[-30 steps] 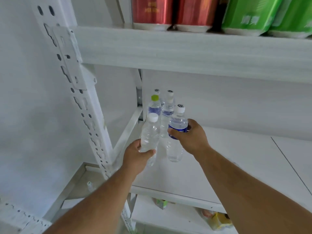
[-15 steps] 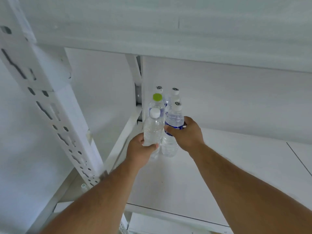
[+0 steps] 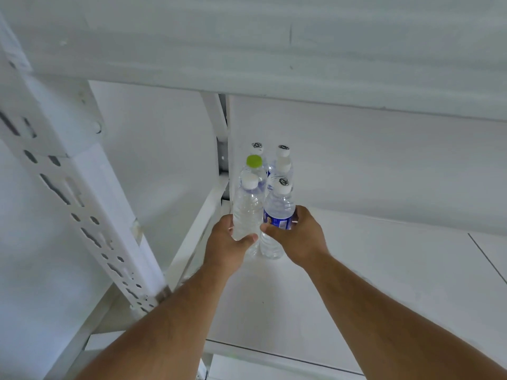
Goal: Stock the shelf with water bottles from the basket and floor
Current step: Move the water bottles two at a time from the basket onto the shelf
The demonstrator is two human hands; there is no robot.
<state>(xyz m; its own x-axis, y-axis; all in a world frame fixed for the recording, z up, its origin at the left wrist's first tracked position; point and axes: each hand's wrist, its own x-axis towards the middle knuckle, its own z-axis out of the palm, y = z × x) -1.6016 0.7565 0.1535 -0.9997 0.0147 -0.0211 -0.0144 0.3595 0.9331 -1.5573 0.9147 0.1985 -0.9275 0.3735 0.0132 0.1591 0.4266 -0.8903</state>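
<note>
Pushing in: both hands have moved deeper since a second ago. Left hand [image 3: 227,242] grip wraps the clear unlabelled white-capped bottle [image 3: 247,212], right hand [image 3: 299,237] grip wraps the blue-labelled clear bottle [image 3: 278,212]; both sit at the white shelf [image 3: 356,270] back-left corner, just beside the green-capped bottle [image 3: 253,167]. Release looks next.

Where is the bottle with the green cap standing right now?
In the head view, the green-capped bottle stands near the shelf's back left corner, directly behind the clear bottle held in the left hand.
</note>
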